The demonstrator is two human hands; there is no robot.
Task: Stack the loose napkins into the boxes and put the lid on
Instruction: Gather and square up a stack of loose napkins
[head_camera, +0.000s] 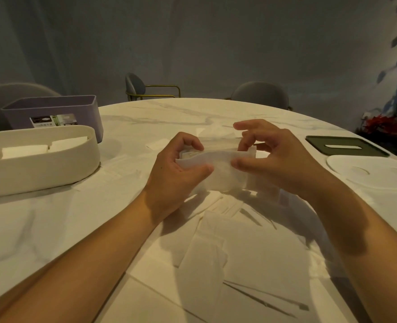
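My left hand [181,169] and my right hand [269,152] both pinch a small stack of white napkins [220,170], held just above the table's middle. More loose napkins [216,248] lie spread flat on the table below and in front of my hands. At the left stands a cream oval box [41,169] with two folded napkin stacks [46,146] inside. Behind it is a purple box [53,113] bearing a label. On the right lie a dark lid [346,149] with a slot and a white lid [369,173].
The round marble table [169,113] curves away at the back. Grey chairs [141,88] stand beyond its far edge. A plant with red flowers [383,127] is at the far right, near the wall.
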